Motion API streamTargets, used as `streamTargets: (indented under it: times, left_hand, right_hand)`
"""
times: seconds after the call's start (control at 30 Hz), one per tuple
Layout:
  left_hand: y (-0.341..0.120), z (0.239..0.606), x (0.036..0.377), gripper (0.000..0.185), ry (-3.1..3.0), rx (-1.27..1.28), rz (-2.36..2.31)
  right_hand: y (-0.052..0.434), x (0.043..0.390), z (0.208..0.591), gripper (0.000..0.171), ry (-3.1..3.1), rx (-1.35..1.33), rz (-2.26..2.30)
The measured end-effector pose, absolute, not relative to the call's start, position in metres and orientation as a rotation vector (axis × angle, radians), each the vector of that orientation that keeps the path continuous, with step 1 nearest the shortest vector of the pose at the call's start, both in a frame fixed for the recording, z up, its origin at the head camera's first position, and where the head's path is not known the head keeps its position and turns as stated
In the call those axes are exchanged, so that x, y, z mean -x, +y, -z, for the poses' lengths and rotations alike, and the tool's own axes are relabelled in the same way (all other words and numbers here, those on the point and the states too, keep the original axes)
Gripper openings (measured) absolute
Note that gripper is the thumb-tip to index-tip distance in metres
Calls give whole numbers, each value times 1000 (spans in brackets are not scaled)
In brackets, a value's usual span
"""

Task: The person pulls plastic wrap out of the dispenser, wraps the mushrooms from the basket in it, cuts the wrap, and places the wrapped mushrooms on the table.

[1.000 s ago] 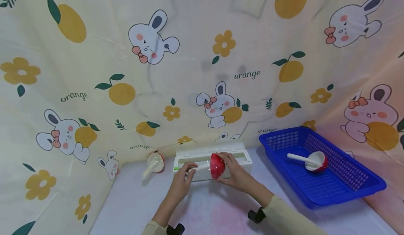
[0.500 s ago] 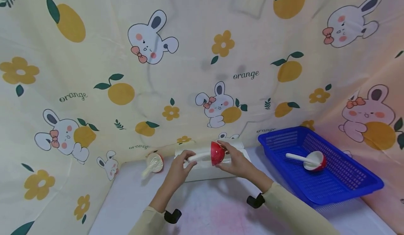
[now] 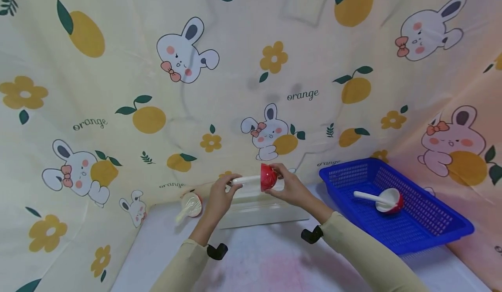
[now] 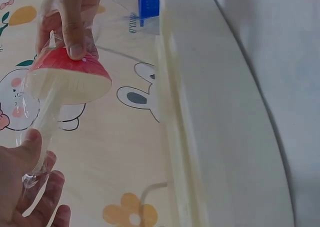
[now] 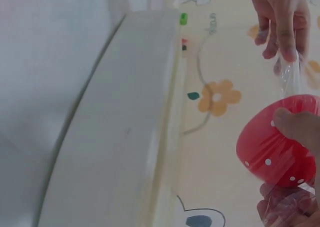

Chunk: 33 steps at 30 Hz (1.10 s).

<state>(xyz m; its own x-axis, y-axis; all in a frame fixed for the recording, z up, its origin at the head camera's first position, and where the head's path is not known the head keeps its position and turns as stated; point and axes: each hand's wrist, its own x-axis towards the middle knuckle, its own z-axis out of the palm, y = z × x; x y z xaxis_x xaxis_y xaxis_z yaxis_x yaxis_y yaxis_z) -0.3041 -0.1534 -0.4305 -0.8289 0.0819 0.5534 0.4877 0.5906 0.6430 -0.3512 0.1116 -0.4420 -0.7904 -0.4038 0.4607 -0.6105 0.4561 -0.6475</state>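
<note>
The red mushroom-shaped ladle (image 3: 268,177) is held in the air above the white cling-film dispenser box (image 3: 262,211), clear of the table (image 3: 251,266). It lies roughly level, bowl to the right and white handle (image 3: 246,180) pointing left. A sheet of clear cling film (image 5: 294,73) is draped over it (creases show best in the two wrist views).

The left hand (image 3: 220,196) pinches the end of the handle between thumb and fingers, with film caught in the pinch. The right hand (image 3: 289,186) grasps the red bowl: in the left wrist view the thumb lies on the red dome (image 4: 70,67) at its rim, and in the right wrist view fingers press on the white-dotted red surface (image 5: 280,142) through the film.

The dispenser box stands against the printed rabbit-and-orange backdrop (image 3: 117,87), directly under the held ladle; a green mark (image 5: 183,18) shows at one end of it in the right wrist view.

A second ladle (image 3: 190,204), already covered in film, lies on the table just left of the box. A third ladle (image 3: 382,198), red bowl and white handle, lies inside the blue plastic basket (image 3: 431,226) at the right, well apart from both hands.
</note>
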Motion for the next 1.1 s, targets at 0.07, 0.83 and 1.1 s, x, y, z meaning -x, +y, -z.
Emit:
streamTargets:
  times: [0.07,0.83,1.1]
  left_hand:
    - [-153,429,307,26,-2324,455,1148]
    - [-149,394,325,29,-2356,340,1176]
    - [-149,386,325,30,-2331,358,1156]
  right_hand:
    - [110,353,438,86,-2462,-869,-1251]
    - [106,365,407,86,-2401,-815,-1288]
    - [107,366,398,86,-2400,-806,-1270]
